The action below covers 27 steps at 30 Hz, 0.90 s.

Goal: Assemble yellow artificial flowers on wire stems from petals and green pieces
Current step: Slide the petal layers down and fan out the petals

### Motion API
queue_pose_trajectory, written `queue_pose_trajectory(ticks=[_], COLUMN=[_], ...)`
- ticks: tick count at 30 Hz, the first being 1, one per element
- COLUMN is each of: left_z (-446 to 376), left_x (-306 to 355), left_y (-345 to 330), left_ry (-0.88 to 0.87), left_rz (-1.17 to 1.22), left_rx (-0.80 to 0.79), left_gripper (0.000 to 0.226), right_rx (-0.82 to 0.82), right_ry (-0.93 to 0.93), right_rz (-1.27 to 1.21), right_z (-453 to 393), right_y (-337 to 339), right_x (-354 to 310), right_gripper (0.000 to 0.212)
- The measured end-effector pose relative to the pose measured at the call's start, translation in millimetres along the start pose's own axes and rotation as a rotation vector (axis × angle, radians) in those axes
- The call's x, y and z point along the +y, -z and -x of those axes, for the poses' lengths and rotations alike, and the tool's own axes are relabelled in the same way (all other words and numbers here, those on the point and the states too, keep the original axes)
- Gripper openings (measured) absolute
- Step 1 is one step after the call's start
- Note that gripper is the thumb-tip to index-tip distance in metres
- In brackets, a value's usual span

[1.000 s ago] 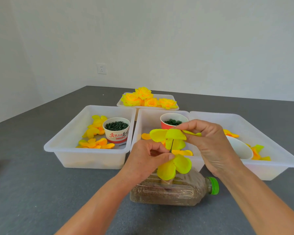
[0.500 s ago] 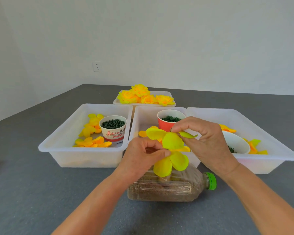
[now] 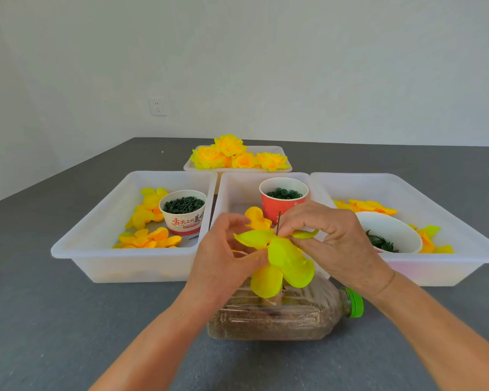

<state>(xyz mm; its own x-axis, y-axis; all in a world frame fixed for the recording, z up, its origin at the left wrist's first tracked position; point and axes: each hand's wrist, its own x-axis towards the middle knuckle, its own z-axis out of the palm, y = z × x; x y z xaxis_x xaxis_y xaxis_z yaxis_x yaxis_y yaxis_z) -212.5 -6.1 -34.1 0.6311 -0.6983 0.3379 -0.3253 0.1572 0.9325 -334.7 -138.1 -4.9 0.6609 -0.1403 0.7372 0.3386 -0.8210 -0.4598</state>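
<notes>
A thin dark wire stem (image 3: 278, 222) stands upright above a sand-filled plastic bottle (image 3: 283, 314) lying on its side. Yellow-green petals (image 3: 287, 259) are threaded on the wire. My left hand (image 3: 226, 255) pinches the petals from the left. My right hand (image 3: 328, 238) pinches a petal layer right at the wire, whose tip pokes up above my fingers. Loose yellow petals (image 3: 146, 218) lie in the left bin, and green pieces fill a white cup (image 3: 184, 211) and a red cup (image 3: 283, 197).
Three white bins stand side by side behind the bottle: left bin (image 3: 96, 249), middle bin (image 3: 232, 187), right bin (image 3: 463, 249) with a tipped white cup (image 3: 390, 235) and petals. A far tray (image 3: 237, 167) holds finished yellow flowers. Grey tabletop all round.
The upper petal layer has slid down the wire onto the lower petals, and the wire tip now shows above my right fingers. Both hands stay at the flower.
</notes>
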Motion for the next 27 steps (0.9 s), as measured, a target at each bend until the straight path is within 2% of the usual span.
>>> queue_pose_trajectory(ticks=[3, 6, 9, 13, 17, 27], left_z=[0, 2, 5, 5, 5, 8], left_x=[4, 11, 11, 7, 7, 8], left_y=[3, 8, 10, 12, 13, 18], left_ry=[-0.184, -0.524, -0.667, -0.769, -0.816, -0.830], left_rz=[-0.133, -0.340, -0.494, -0.595, -0.667, -0.736], left_rx=[0.113, 0.096, 0.101, 0.080, 0.046, -0.055], left_gripper=[0.055, 0.034, 0.017, 0.010, 0.021, 0.021], right_rx=[-0.015, -0.033, -0.025, 0.013, 0.019, -0.039], right_ry=[-0.020, -0.017, -0.015, 0.053, 0.100, 0.148], right_rz=[-0.010, -0.007, 0.018, 0.086, 0.158, 0.263], right_z=[0, 1, 3, 7, 10, 10], right_y=[0, 0, -1, -1, 0, -2], right_x=[2, 2, 3, 4, 6, 4], right_gripper=[0.008, 0.010, 0.012, 0.009, 0.008, 0.005])
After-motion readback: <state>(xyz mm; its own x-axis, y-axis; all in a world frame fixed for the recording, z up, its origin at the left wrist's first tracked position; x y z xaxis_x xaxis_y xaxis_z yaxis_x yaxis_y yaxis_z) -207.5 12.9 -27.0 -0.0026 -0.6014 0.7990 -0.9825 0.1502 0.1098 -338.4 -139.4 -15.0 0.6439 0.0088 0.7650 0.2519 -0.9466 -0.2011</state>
